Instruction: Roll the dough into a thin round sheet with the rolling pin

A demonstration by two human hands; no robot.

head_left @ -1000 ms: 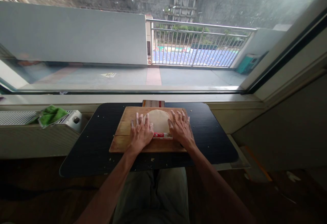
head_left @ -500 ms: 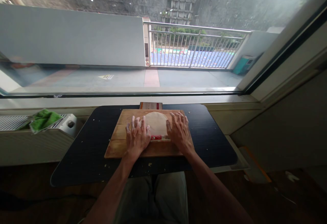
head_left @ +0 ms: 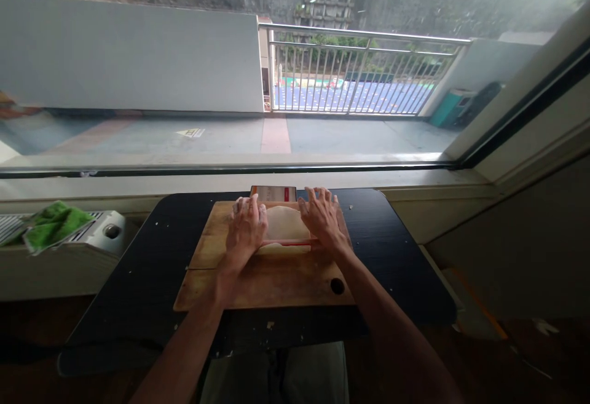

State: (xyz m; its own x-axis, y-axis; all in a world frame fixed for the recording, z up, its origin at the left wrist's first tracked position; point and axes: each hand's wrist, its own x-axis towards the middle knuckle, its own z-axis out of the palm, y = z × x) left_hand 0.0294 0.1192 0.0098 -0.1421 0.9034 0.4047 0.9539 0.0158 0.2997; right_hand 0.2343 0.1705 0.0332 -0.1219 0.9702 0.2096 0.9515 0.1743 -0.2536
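A pale, rounded sheet of dough lies on a wooden cutting board. Across its near part runs a narrow bar with a red stripe, perhaps a roller; both ends are hidden under my hands. A thin lip of dough shows on the near side of it. My left hand rests palm down at the bar's left end, fingers stretched forward. At the right end lies my right hand, also palm down with fingers spread. Pale powder coats the fingers.
The board sits on a black table dotted with crumbs. Behind it, a flat box-like object with red print stands by the window sill. A green cloth hangs over a white radiator at left. My legs are under the table.
Both hands have moved forward over the board, away from me. The bar's red-and-white print has turned to a thin red stripe, and dough now shows on its near side. My view has shifted slightly.
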